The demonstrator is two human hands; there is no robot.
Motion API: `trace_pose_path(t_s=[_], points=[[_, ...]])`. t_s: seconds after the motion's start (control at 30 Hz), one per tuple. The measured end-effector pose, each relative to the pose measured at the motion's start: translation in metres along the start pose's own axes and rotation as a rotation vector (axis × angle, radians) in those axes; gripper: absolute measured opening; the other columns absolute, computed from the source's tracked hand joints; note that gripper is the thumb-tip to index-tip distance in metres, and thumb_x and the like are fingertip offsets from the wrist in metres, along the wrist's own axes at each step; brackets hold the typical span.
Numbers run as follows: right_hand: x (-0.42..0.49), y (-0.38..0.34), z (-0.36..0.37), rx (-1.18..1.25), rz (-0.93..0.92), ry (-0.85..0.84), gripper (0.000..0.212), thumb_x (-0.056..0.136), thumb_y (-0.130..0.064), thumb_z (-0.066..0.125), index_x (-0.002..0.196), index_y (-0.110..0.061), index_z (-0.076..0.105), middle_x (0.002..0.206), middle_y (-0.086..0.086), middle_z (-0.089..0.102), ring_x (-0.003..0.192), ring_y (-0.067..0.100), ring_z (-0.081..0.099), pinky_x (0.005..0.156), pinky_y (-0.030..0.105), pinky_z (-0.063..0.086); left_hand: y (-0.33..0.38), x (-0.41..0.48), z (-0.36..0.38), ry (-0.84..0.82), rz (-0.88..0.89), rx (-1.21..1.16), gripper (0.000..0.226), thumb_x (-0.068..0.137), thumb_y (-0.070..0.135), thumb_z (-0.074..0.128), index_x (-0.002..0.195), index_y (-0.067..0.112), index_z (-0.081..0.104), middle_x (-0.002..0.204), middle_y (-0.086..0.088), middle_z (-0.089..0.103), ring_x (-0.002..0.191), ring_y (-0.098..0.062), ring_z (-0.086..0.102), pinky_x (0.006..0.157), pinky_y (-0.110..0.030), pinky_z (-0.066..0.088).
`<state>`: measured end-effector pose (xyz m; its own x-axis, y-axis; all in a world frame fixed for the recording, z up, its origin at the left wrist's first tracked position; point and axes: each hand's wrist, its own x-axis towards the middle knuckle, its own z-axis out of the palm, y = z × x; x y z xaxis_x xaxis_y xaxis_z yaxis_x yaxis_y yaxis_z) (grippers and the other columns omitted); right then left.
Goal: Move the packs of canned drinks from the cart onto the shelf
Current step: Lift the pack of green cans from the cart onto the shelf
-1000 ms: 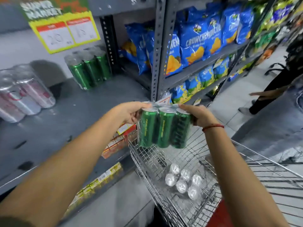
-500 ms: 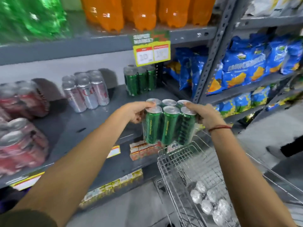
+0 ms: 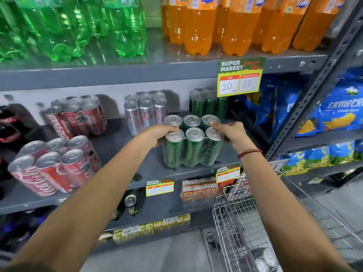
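A shrink-wrapped pack of green cans (image 3: 191, 148) stands upright on the grey shelf (image 3: 149, 169), near its front edge. My left hand (image 3: 158, 135) grips the pack's left side near the top. My right hand (image 3: 228, 132) holds its right side, with fingers over a can top. Behind it at the back of the shelf stands another green can pack (image 3: 208, 104). The wire cart (image 3: 253, 218) is at the lower right, and silver can tops (image 3: 264, 262) show blurred at its bottom.
A silver can pack (image 3: 145, 112) and two red cola packs (image 3: 78, 116) (image 3: 53, 165) share the shelf to the left. A price sign (image 3: 240, 77) hangs from the upper shelf, which carries green and orange bottles. Blue snack bags (image 3: 334, 114) fill the rack at right.
Both hands have carried the green pack up from over the cart and onto the shelf, where it now rests. The view has risen toward the shelves.
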<state>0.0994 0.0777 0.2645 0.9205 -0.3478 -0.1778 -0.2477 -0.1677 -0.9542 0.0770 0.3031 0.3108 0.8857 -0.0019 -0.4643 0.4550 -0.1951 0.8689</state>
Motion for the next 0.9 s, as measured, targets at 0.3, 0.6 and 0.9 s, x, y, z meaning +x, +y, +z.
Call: trace_pose_path(t_s=[0.3,0.6,0.9], points=[[0.053,-0.001,-0.045,-0.196,-0.025,0.070,0.055,0.067,-0.039,0.083,0.051,-0.018,0.035,0.047,-0.001,0.036,0.046,0.013,0.034,0.045,0.024,0.027,0.007,0.046,0.057,-0.040,-0.039,0.038,0.061,0.078,0.028,0.073,0.131,0.006,0.051,0.112,-0.010,0.064,0.094,-0.017,0.058,0.079,-0.029,0.047],[0.086,0.026,-0.098,-0.274,-0.005,0.158,0.048,0.076,-0.035,0.077,0.049,-0.012,0.044,0.047,0.000,0.045,0.049,0.014,0.042,0.047,0.025,0.032,0.015,0.072,0.132,-0.116,-0.027,-0.001,0.050,0.082,0.015,0.071,0.125,0.002,0.050,0.126,-0.015,0.060,0.099,-0.018,0.055,0.088,-0.031,0.046],[0.085,0.029,-0.105,-0.357,-0.005,0.154,0.049,0.084,-0.046,0.065,0.058,-0.010,0.045,0.060,0.008,0.049,0.067,0.023,0.050,0.065,0.032,0.037,0.015,0.089,0.130,-0.102,0.045,0.337,0.070,0.075,0.047,0.071,0.125,0.002,0.054,0.114,-0.012,0.064,0.092,-0.023,0.064,0.071,-0.032,0.054]])
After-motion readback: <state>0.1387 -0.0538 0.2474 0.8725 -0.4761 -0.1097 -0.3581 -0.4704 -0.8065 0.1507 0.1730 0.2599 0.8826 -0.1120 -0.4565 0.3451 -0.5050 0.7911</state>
